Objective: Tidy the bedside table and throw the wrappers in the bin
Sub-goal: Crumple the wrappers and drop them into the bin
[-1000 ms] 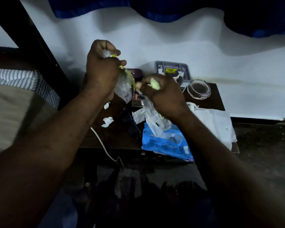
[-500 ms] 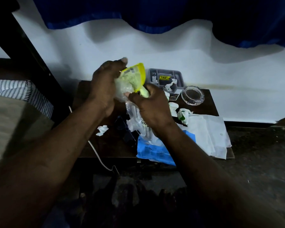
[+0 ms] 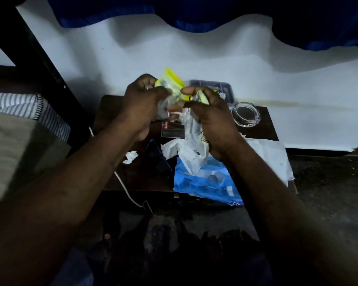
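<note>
Left hand [image 3: 142, 102] grips yellow wrapper [image 3: 173, 84]; right hand [image 3: 213, 120] clutches clear wrapper [image 3: 190, 131]. Grey tray [image 3: 207, 81] holds white scraps [image 3: 222, 95]; glass dish [image 3: 247, 124] beside.

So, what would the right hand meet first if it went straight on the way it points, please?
Probably the yellow wrapper pinched by the left hand; the right hand points left towards it, depth unclear.

Dark packet [image 3: 172, 132] on the table [image 3: 266, 129]: red patch, white letters, approximately "cole". Clear wrapper [image 3: 191, 131]: dark print, partly legible, "COO". Glass ashtray [image 3: 246, 116] label and blue packet [image 3: 207, 183] print: illegible.
</note>
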Demonstrator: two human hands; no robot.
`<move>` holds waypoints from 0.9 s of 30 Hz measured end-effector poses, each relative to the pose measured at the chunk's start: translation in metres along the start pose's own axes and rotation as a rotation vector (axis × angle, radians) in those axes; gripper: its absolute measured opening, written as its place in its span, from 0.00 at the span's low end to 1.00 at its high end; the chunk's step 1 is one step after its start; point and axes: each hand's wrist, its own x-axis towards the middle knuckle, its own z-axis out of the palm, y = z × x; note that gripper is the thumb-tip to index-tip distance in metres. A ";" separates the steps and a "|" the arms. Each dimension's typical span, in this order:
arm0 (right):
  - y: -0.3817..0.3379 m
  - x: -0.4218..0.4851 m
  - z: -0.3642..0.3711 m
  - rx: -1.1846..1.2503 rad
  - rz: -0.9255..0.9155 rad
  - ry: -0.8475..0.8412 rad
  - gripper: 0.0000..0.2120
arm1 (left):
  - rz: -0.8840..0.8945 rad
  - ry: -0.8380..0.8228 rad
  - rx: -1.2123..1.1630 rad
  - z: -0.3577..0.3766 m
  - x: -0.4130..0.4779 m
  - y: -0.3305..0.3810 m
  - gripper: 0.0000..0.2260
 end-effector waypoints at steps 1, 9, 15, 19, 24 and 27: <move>-0.002 0.001 -0.002 0.006 -0.023 -0.008 0.12 | 0.030 0.066 0.023 -0.003 0.004 0.000 0.14; 0.007 0.015 -0.036 -0.573 -0.116 0.199 0.17 | 0.148 0.082 0.376 -0.006 0.001 -0.005 0.14; 0.009 0.010 -0.041 -0.834 0.018 0.111 0.33 | 0.215 0.039 0.577 0.004 -0.008 0.000 0.10; 0.011 0.010 -0.040 -0.901 0.076 0.024 0.35 | 0.214 0.092 0.645 0.002 -0.006 0.002 0.17; 0.011 0.005 -0.031 -1.248 -0.065 -0.129 0.18 | 0.223 0.109 0.686 -0.004 0.000 0.005 0.21; 0.010 -0.001 -0.021 -1.235 -0.052 -0.134 0.12 | 0.216 0.113 0.684 -0.005 0.003 0.006 0.20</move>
